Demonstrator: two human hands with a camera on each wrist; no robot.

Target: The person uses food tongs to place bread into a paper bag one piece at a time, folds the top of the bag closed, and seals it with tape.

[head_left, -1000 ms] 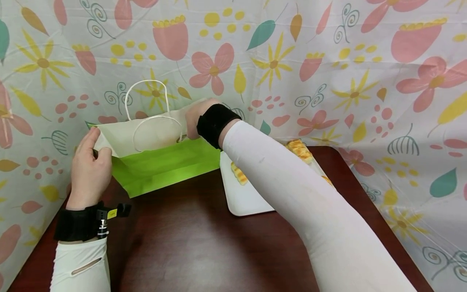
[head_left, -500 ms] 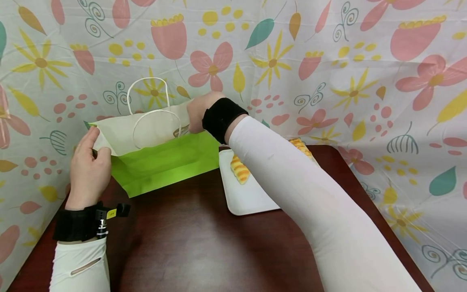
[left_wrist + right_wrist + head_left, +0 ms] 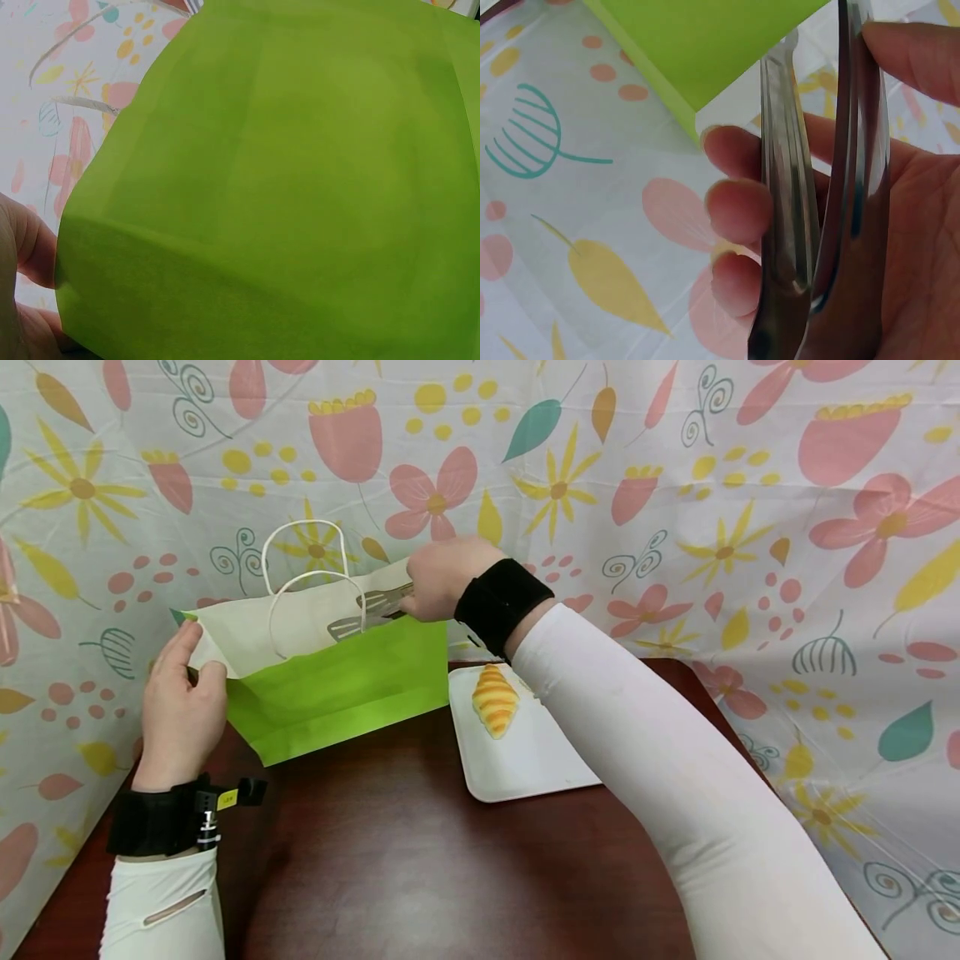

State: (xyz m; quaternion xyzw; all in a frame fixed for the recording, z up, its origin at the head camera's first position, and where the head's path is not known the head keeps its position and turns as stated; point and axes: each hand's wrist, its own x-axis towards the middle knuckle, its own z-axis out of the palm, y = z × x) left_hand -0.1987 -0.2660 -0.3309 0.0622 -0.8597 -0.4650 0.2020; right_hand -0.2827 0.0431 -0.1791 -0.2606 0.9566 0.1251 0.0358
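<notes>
Near the table's (image 3: 420,893) far left corner, the left hand (image 3: 182,710), partly hidden, pinched the green bag (image 3: 341,693). The right hand (image 3: 447,578) gripped tongs (image 3: 855,195) at the bag's mouth; a sleeve (image 3: 660,768) covered the tray's (image 3: 517,764) right side.

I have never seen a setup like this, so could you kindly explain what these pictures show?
There is no machine here: a person works bare-handed. The wide picture comes from a camera worn on the head, looking forward and down; the other two come from cameras worn on the wrists, each watching its own hand. The left hand holds the left end of a green paper bag. The right hand has metal tongs in its grip, with their slotted ends at the bag's open top. On the dark table sits a white tray bearing a striped, croissant-like roll; the right sleeve hides part of the tray.
</notes>
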